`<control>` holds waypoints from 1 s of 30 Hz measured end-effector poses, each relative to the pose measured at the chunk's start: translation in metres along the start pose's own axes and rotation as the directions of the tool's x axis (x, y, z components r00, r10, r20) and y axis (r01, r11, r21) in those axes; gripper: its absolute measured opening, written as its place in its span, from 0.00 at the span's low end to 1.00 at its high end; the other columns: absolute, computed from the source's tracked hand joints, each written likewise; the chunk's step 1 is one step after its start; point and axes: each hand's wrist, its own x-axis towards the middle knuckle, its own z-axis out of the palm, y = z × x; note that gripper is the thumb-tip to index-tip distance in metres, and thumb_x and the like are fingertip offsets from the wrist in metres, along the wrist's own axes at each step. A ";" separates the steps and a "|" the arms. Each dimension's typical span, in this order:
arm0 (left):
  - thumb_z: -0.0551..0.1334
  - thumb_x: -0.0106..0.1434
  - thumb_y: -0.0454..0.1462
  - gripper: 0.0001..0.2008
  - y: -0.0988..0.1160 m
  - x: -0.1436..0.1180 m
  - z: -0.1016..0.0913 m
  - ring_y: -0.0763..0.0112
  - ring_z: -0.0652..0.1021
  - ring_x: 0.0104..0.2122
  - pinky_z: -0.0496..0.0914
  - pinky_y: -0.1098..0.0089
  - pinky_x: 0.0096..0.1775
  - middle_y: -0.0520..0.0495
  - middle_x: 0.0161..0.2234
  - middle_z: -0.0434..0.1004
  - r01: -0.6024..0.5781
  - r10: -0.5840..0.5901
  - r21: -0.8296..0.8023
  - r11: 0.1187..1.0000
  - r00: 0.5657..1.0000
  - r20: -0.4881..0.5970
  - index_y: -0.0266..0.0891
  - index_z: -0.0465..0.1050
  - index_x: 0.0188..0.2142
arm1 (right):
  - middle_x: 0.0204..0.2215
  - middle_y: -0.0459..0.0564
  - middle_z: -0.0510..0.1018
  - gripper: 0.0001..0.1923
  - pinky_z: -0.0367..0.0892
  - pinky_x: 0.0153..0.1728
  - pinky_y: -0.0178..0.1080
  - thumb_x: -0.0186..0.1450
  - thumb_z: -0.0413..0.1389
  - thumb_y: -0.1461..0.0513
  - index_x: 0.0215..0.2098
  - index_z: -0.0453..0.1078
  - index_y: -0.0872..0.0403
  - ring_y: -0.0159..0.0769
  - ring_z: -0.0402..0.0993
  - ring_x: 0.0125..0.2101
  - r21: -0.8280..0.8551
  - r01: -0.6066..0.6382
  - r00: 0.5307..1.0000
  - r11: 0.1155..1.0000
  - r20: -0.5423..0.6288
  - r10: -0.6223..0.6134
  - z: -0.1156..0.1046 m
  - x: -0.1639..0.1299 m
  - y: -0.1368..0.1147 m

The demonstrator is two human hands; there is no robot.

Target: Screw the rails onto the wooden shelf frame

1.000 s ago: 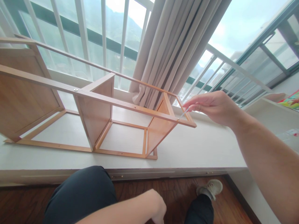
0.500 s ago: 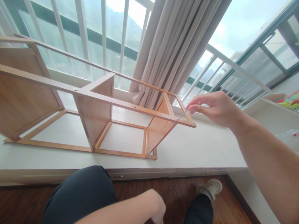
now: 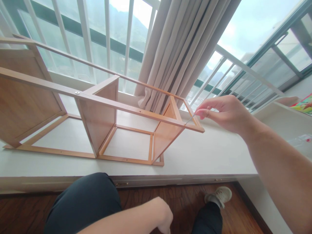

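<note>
Pinching a thin metal key (image 3: 190,119) between thumb and fingertips, the right hand (image 3: 225,112) holds it slanted down into the right end of the near top rail of the wooden shelf frame (image 3: 97,110), the tip meeting the rail just inside its corner. Head view, against the two earlier frames: the frame has not moved on the white ledge (image 3: 209,152), and the tip sits at the same spot on the rail. The hand has changed its attitude; one second back the fingers lay flatter over the tool, half a second back the index finger lifted and the wrist rolled, and now the fingertips are bunched tighter on the upper end. Judgement: this reads as a turn of the key in a fastener at that corner, not a repositioning, so the joint at the right end of the frame is being worked, direction not determinable. A bolt head (image 3: 77,93) shows in the same rail, well to the left of the key. The left hand (image 3: 163,218) rests low, in front of the frame near the person's knee (image 3: 85,201), loosely curled; whether it holds anything cannot be told. The curtain (image 3: 180,48) hangs behind the frame's right end.
</note>
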 end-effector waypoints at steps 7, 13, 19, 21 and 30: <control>0.71 0.54 0.52 0.26 -0.003 0.018 0.011 0.38 0.85 0.47 0.78 0.45 0.44 0.36 0.47 0.87 -0.006 0.005 -0.026 1.000 0.999 -0.050 0.49 0.86 0.51 | 0.25 0.47 0.82 0.19 0.68 0.36 0.45 0.65 0.65 0.43 0.28 0.80 0.48 0.42 0.76 0.29 -0.006 -0.001 1.000 1.000 -0.002 0.001 0.001 0.001 -0.005; 0.70 0.54 0.53 0.26 -0.004 0.022 0.014 0.38 0.85 0.46 0.78 0.45 0.44 0.36 0.46 0.88 -0.018 0.018 -0.006 1.000 0.998 -0.054 0.47 0.86 0.50 | 0.26 0.48 0.82 0.19 0.67 0.36 0.44 0.66 0.64 0.44 0.29 0.80 0.48 0.42 0.75 0.30 -0.013 -0.015 1.000 1.000 0.004 0.015 0.000 0.000 -0.005; 0.72 0.52 0.50 0.19 -0.006 0.026 0.016 0.42 0.86 0.43 0.79 0.48 0.44 0.39 0.41 0.89 -0.030 0.026 -0.034 0.999 0.994 -0.105 0.49 0.88 0.41 | 0.20 0.47 0.76 0.25 0.63 0.32 0.43 0.65 0.63 0.40 0.23 0.75 0.50 0.39 0.70 0.26 -0.069 -0.048 0.999 0.996 0.000 0.048 0.001 0.000 -0.012; 0.71 0.52 0.50 0.20 -0.005 0.024 0.015 0.42 0.86 0.44 0.78 0.48 0.44 0.38 0.42 0.89 -0.020 0.018 -0.025 0.999 0.995 -0.093 0.49 0.88 0.43 | 0.21 0.47 0.76 0.27 0.64 0.32 0.43 0.65 0.62 0.38 0.23 0.74 0.50 0.39 0.70 0.26 -0.074 -0.052 0.999 0.996 0.004 0.053 0.001 0.000 -0.014; 0.72 0.49 0.54 0.15 -0.010 0.046 0.029 0.45 0.86 0.35 0.78 0.49 0.41 0.40 0.29 0.87 -0.073 0.052 -0.088 0.993 0.974 -0.221 0.49 0.87 0.28 | 0.23 0.47 0.76 0.25 0.63 0.31 0.42 0.68 0.60 0.42 0.24 0.73 0.50 0.40 0.70 0.28 -0.082 -0.051 0.998 0.995 0.026 0.054 0.001 -0.002 -0.012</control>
